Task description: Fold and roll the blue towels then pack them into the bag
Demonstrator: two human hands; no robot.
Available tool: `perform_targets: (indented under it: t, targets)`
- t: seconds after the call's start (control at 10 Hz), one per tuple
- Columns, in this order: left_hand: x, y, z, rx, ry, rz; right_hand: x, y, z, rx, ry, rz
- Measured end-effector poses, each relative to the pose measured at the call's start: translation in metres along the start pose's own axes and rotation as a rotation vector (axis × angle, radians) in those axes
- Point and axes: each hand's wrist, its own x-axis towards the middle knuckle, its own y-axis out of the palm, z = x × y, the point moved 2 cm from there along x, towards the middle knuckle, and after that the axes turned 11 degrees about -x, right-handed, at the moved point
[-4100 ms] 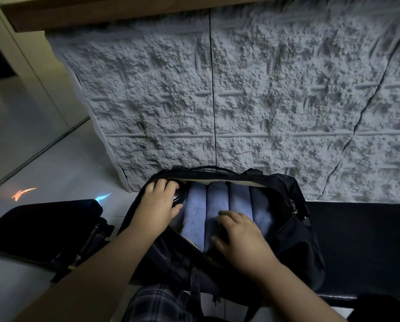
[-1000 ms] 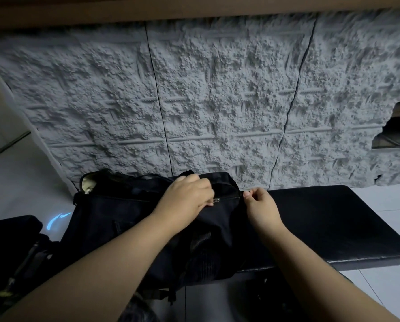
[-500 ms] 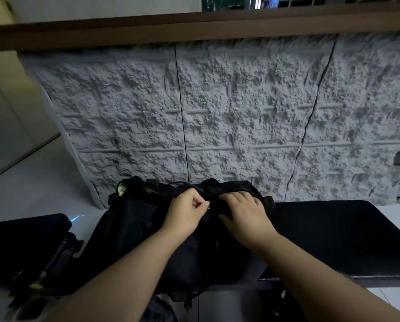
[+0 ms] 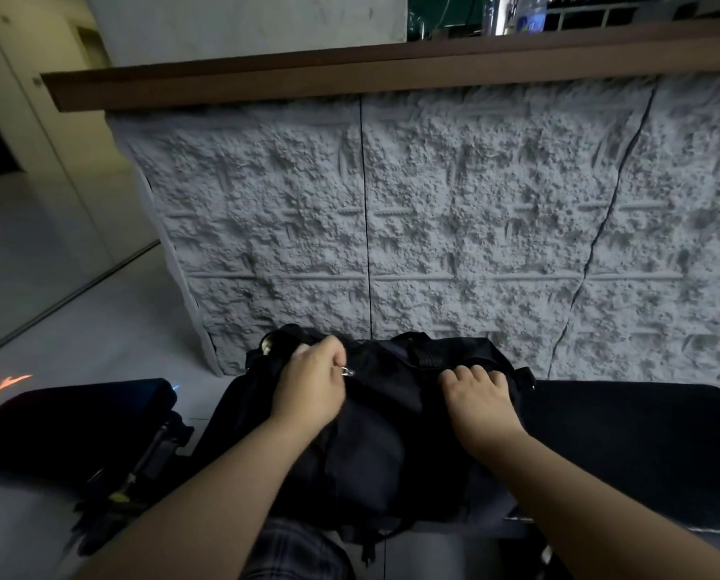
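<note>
**Black bag held at the zip**

The black bag [image 4: 375, 437] sits on the dark padded surface [image 4: 626, 437] below the rough grey wall [image 4: 454, 228]. The left hand [image 4: 310, 391] has its fingers [image 4: 333, 357] curled, pinching the metal zip pull [image 4: 347, 371]. The right hand [image 4: 481, 406] presses down on the bag's top, fingers bent over the fabric. No towels show.
</note>
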Motion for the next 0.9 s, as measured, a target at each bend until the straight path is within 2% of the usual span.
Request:
perform_targets:
  t: [0.2,0.3,0.4,0.5,0.6,0.7,0.8,0.9]
  targets:
    - [0.004,-0.061,0.041,0.141,-0.168,-0.178,-0.002,0.004,-0.002,-0.022,0.031,-0.001]
    - [0.003,-0.078,0.065,0.170,-0.308,-0.221,-0.001,0.007,-0.002,-0.013,0.042,-0.009]
    - [0.002,-0.077,0.072,0.242,-0.443,-0.193,0.001,0.009,-0.004,0.024,0.028,-0.036]
    - [0.007,-0.068,0.065,0.347,-0.392,-0.207,0.005,0.014,-0.011,0.085,0.037,-0.145]
    - [0.019,-0.052,0.054,0.250,-0.118,-0.096,0.012,0.017,-0.022,0.164,0.072,-0.123]
    - [0.022,-0.028,0.061,0.335,-0.106,0.231,0.016,0.039,-0.024,0.172,0.034,0.044]
    - [0.021,-0.008,0.076,0.452,-0.149,0.293,0.021,0.064,-0.022,0.179,0.059,0.065]
    - [0.021,-0.002,0.084,0.340,-0.012,0.106,0.018,0.085,-0.016,0.218,0.113,-0.060]
